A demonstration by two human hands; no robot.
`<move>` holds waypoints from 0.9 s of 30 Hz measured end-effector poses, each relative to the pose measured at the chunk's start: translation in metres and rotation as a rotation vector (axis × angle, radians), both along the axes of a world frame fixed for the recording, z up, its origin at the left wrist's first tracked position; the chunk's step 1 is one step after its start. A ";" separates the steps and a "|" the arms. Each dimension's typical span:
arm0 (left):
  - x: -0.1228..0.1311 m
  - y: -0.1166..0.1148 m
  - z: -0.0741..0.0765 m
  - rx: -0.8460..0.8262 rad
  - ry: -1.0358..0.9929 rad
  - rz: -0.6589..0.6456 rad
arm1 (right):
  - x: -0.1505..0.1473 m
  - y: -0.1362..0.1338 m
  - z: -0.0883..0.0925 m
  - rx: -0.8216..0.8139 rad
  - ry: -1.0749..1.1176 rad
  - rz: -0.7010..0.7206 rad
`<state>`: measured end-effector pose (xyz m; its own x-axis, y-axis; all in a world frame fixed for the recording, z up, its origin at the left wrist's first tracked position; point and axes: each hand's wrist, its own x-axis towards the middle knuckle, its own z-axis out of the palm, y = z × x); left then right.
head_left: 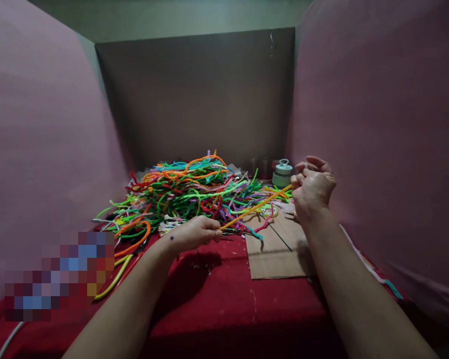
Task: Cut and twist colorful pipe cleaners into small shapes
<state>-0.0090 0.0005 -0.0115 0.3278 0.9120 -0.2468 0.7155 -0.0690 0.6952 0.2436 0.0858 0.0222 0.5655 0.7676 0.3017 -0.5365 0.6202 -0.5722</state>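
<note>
I hold one orange-yellow pipe cleaner slantwise in front of me, nearly straight, above the red cloth and the cardboard sheet; my left hand pinches its lower end between thumb and fingers; my right hand pinches the upper end, its remaining fingers loosely curled. Both ends are gripped, so I judge that much done; between my hands I see a single length with no knot, loop or joint, so any shaping of it looks undone to me. Beyond my left hand a big tangled heap of pipe cleaners lies loose in many colours, most of it apparently unworked; a thin dark rod and a pink-and-teal strand lie at the cardboard, neither in my grip; a green lidded jar stands just beyond my right hand; I cannot tell how many pieces are finished.
</note>
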 end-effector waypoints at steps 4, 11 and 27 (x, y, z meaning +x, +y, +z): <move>-0.002 -0.001 0.001 -0.023 -0.029 0.008 | 0.000 -0.002 -0.002 0.027 -0.016 0.020; -0.013 0.003 -0.002 -0.087 -0.364 0.045 | 0.000 0.009 -0.003 -0.008 0.157 0.188; -0.016 0.001 0.002 -0.045 -0.460 0.048 | -0.090 -0.023 -0.042 -0.203 -0.115 0.625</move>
